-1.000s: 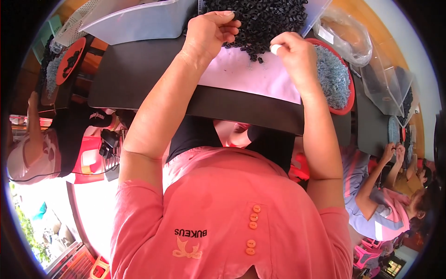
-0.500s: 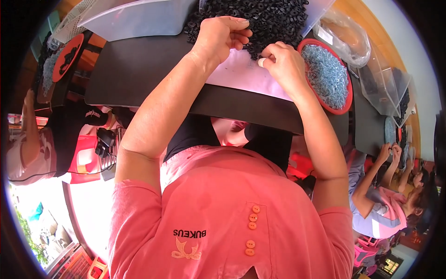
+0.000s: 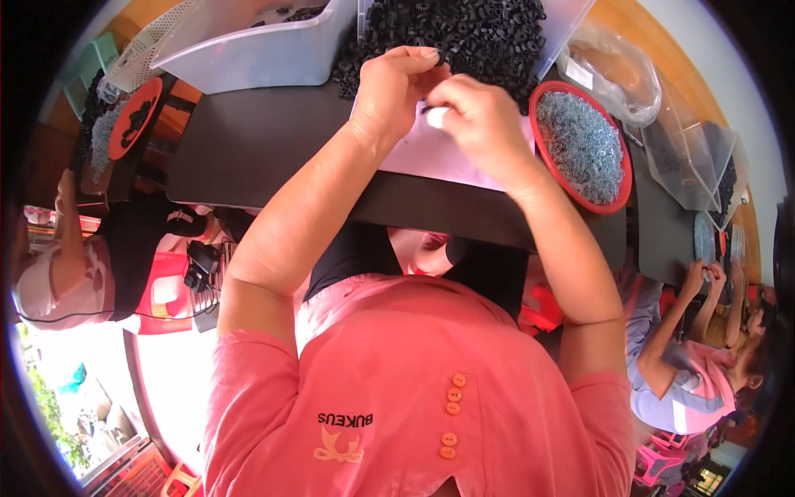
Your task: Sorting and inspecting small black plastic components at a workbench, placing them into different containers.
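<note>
In the head view, upper centre, the left hand's [image 3: 393, 91] fingers are narrowed, seemingly on a small black piece [image 3: 440, 58] against the black pile [image 3: 460, 33]; the right hand's [image 3: 484, 128] fingers curl close, their grip unclear. A light, steady pinch suits such pieces. Black tabletop [image 3: 248, 145] gives room at upper left; the red basin's [image 3: 609, 208] rim limits rightward swings.
</note>
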The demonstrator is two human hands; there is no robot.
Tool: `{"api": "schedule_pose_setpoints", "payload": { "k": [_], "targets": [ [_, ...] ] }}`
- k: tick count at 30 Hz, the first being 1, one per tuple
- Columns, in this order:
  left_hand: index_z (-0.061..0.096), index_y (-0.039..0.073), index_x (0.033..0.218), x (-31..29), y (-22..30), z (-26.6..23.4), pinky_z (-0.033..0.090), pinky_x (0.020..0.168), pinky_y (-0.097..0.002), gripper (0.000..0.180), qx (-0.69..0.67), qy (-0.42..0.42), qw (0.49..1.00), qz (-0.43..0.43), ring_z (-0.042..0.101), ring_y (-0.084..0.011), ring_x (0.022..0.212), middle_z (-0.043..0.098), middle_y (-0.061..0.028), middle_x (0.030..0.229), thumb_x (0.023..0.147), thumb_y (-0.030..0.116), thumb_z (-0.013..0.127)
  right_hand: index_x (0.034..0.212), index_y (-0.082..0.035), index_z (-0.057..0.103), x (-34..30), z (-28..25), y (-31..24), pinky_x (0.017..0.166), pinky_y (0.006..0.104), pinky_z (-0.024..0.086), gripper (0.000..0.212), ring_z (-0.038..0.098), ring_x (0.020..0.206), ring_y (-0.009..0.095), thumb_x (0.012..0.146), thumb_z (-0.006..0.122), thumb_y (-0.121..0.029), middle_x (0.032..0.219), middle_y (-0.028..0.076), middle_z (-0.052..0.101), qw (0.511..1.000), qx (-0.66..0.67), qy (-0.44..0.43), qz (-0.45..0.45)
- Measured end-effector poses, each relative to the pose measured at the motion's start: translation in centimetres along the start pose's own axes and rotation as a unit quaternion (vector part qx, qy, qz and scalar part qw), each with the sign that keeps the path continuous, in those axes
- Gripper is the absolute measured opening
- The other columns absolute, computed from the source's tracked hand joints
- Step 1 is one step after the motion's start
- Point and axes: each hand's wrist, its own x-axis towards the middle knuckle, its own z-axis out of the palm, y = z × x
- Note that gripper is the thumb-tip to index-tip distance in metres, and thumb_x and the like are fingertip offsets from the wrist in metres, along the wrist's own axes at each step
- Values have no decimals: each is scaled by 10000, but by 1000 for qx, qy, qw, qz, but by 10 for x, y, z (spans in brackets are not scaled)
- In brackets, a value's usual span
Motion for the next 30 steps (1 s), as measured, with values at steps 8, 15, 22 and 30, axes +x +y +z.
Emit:
{"api": "schedule_pose_setpoints", "payload": {
  "k": [8,15,22,30],
  "targets": [
    [569,-1,977,-7,6,5,542,804,-388,98,-50,7,997,-49,639,-265,868,649,-146,910,927,82,576,888,-16,639,2,23,-7,645,337,492,103,639,719,269,790,613,2,834,117,650,998,28,49,-17],
    [616,-46,1036,-11,7,15,518,701,-329,157,75,-21,997,26,640,-215,785,654,-122,887,930,69,601,885,-16,692,23,-23,14,592,265,479,95,603,641,105,819,639,-59,735,41,670,963,216,126,101],
    [637,-54,1028,-15,2,20,509,670,-306,167,147,-39,988,29,648,-195,765,675,-122,887,917,69,614,905,-19,706,21,-32,15,618,227,447,114,582,631,95,856,638,-95,723,27,637,902,352,116,222],
    [655,-41,923,-23,4,26,477,556,-264,114,175,-20,984,32,631,-157,657,670,-93,765,866,58,651,886,-23,702,17,-24,22,624,232,435,110,597,631,112,853,645,-112,720,29,638,873,401,100,260]
  ]
}}
